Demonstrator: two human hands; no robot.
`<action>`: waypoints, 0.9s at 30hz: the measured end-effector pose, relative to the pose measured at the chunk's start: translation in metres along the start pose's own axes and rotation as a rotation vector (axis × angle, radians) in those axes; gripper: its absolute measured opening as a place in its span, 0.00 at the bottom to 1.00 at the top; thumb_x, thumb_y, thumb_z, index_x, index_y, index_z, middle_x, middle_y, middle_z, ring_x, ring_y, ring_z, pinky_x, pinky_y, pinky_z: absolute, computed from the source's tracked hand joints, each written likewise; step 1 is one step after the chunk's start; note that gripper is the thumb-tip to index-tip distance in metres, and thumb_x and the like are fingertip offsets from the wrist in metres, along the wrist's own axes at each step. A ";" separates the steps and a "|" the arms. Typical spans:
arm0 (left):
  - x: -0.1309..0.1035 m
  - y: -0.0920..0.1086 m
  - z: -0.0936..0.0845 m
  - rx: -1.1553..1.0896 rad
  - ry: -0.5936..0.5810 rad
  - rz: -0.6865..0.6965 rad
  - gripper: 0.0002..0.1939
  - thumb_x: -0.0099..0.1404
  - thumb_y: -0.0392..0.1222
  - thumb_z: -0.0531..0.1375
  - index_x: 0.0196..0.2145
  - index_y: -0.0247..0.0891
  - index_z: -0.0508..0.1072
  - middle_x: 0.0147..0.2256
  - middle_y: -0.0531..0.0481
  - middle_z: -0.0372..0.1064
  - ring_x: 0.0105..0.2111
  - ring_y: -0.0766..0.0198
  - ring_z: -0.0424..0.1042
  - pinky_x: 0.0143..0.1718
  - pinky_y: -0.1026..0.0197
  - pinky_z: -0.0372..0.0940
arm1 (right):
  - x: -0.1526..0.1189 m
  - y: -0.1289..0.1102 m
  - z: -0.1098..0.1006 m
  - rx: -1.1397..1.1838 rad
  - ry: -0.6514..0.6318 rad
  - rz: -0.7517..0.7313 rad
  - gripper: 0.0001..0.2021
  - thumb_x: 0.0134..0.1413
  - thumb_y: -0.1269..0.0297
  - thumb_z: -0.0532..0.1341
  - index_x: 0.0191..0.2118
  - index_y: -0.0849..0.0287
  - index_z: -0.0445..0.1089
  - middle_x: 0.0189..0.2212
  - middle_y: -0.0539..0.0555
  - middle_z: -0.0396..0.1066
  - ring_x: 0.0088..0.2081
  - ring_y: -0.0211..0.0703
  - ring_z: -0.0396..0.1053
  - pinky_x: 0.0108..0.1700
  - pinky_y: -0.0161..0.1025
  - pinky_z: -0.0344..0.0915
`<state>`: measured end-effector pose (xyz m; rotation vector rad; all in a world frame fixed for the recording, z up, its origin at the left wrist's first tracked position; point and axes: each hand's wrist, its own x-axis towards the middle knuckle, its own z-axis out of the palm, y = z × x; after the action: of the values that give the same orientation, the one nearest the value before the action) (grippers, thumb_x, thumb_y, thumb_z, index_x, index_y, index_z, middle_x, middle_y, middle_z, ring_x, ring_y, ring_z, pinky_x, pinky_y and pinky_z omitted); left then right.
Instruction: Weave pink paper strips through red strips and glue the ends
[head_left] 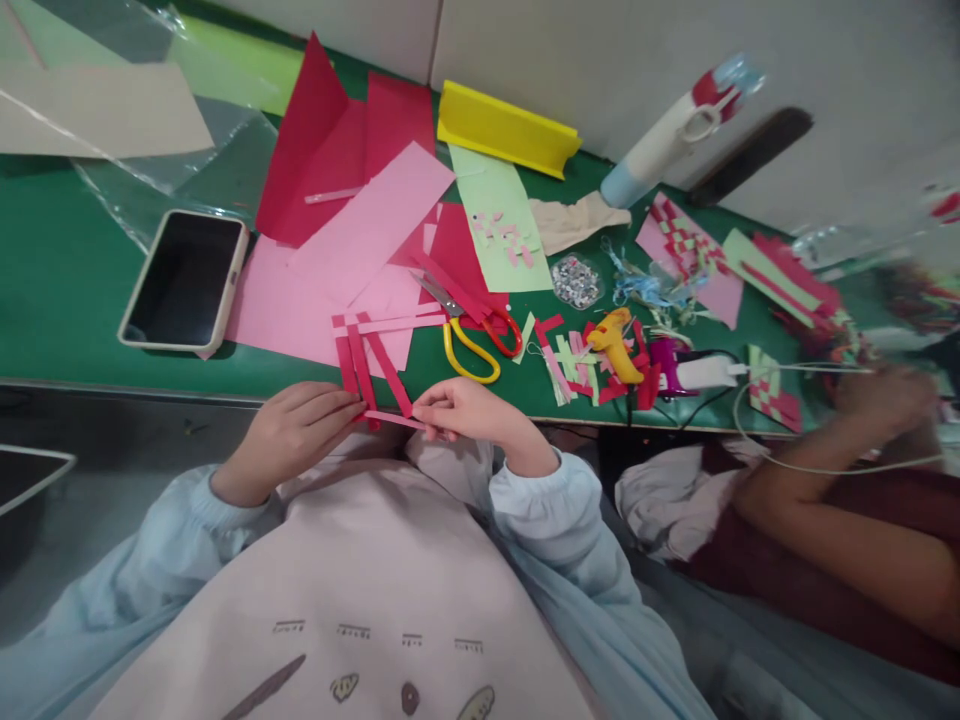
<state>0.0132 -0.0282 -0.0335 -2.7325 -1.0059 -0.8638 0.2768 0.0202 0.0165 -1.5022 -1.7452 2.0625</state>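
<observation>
At the front edge of the green table, my left hand (304, 432) pinches the near ends of several red paper strips (362, 365). Their far ends meet a pink paper strip (401, 321) that runs across them. Another pink strip (395, 419) spans the gap between both hands at the near ends. My right hand (463, 412) pinches the right end of that strip, beside the tip of a slanting red strip. Just beyond the right hand lie scissors (474, 350) with one yellow and one red handle, their blades slightly apart on the paper.
A smartphone (186, 281) lies at left, near pink sheets (315, 300) and red card (304, 150). To the right are a yellow glue gun (616, 345), paper scraps (574, 365), a bead container (577, 280) and a white bottle (660, 140). A co-worker's arm (817, 480) and a cable (825, 470) are at far right.
</observation>
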 end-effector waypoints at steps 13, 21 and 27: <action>0.001 0.003 0.004 0.043 0.078 -0.028 0.13 0.63 0.37 0.64 0.47 0.42 0.74 0.37 0.50 0.78 0.36 0.60 0.75 0.42 0.56 0.71 | 0.012 -0.027 -0.009 -0.205 0.227 -0.055 0.17 0.57 0.56 0.61 0.22 0.62 0.66 0.14 0.42 0.54 0.19 0.29 0.50 0.25 0.33 0.48; 0.005 0.009 0.003 0.159 0.043 0.000 0.07 0.63 0.37 0.65 0.41 0.39 0.76 0.36 0.49 0.78 0.35 0.60 0.75 0.38 0.57 0.70 | 0.009 -0.031 -0.011 -0.289 0.170 -0.047 0.18 0.58 0.55 0.59 0.22 0.62 0.67 0.14 0.43 0.56 0.18 0.28 0.50 0.24 0.32 0.48; -0.002 0.010 0.003 0.120 -0.018 -0.024 0.14 0.65 0.34 0.61 0.48 0.42 0.75 0.42 0.48 0.77 0.39 0.58 0.76 0.42 0.54 0.71 | 0.012 -0.015 0.004 -0.272 0.121 0.015 0.14 0.58 0.60 0.60 0.25 0.62 0.71 0.17 0.46 0.69 0.17 0.28 0.59 0.24 0.30 0.55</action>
<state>0.0200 -0.0361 -0.0364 -2.6380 -1.0590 -0.7573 0.2607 0.0297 0.0204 -1.6721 -2.0360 1.7539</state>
